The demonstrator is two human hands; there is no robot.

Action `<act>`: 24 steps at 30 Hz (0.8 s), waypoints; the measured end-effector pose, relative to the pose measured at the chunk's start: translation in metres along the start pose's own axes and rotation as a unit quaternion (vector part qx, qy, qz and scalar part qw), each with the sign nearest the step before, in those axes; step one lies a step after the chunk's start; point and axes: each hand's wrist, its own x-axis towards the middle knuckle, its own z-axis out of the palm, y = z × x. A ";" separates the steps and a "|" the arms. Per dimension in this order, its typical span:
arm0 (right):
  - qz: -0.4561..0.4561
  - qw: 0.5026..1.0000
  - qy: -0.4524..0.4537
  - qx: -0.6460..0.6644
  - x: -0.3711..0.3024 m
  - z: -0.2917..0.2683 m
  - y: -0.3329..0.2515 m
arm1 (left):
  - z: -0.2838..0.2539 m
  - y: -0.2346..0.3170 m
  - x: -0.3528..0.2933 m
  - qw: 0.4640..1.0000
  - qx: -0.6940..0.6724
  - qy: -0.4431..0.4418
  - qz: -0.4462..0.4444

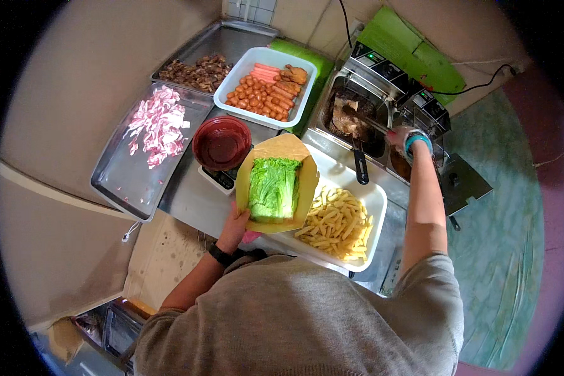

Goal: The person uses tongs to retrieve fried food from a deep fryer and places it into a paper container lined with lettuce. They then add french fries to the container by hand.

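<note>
My left hand [233, 225] grips the edge of an open yellow-brown paper takeout box [309, 178], tilted toward me. Green lettuce leaves [274, 188] line its inside. My right hand [404, 139] reaches over the deep fryer [385, 106], closed around long dark tongs [373, 121]. The tips of the tongs point into the left well, at a fryer basket [361, 164] with a black handle. Pale pieces of food [348, 116] sit in bubbling oil there; their exact kind I cannot make out. A turquoise band circles my right wrist.
A white tub of fries [338, 225] lies below the fryer. Behind stands a white tub [218, 100] of sausages and fried chicken. Metal trays hold raw sliced meat [160, 125] and browned meat pieces [200, 72]. A dark red bowl [222, 143] rests on a scale [218, 180].
</note>
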 end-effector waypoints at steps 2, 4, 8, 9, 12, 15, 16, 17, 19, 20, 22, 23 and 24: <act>0.000 0.999 0.030 -0.015 0.025 0.013 -0.013 | 0.000 0.009 0.002 1.000 0.018 -0.022 -0.009; 0.043 0.999 0.025 0.015 0.078 0.046 -0.012 | -0.002 0.012 0.009 0.997 0.065 -0.044 -0.013; 0.012 0.994 0.084 -0.073 0.137 0.092 0.030 | 0.010 0.032 0.026 0.977 0.174 -0.113 0.047; -0.001 0.992 0.092 -0.084 0.134 0.096 0.023 | 0.015 0.041 0.024 0.970 0.193 -0.124 0.075; -0.036 0.999 0.012 -0.025 0.048 0.029 -0.060 | 0.002 0.040 0.016 0.974 0.197 -0.054 0.098; -0.005 0.996 -0.012 0.092 0.002 0.013 -0.024 | -0.001 0.025 0.030 0.978 0.151 -0.098 0.101; 0.008 0.996 -0.001 0.087 -0.007 0.012 -0.019 | -0.006 0.018 0.035 0.978 0.146 -0.112 0.097; 0.010 0.996 0.038 0.077 -0.011 0.017 -0.011 | -0.011 0.011 0.039 0.978 0.141 -0.125 0.092; 0.015 0.992 0.115 0.056 -0.023 0.027 -0.002 | -0.015 0.004 0.045 0.977 0.143 -0.138 0.083; 0.028 0.991 0.113 0.067 -0.028 0.029 0.002 | -0.017 0.000 0.048 0.976 0.149 -0.136 0.079; 0.051 0.989 0.106 0.091 -0.050 0.021 -0.008 | -0.021 -0.004 0.051 0.977 0.156 -0.136 0.061; 0.078 0.992 0.086 0.057 -0.050 0.020 -0.003 | -0.022 -0.006 0.053 0.977 0.154 -0.138 0.048; 0.066 0.993 0.092 0.043 -0.053 0.019 0.001 | -0.023 -0.005 0.054 0.978 0.152 -0.141 0.037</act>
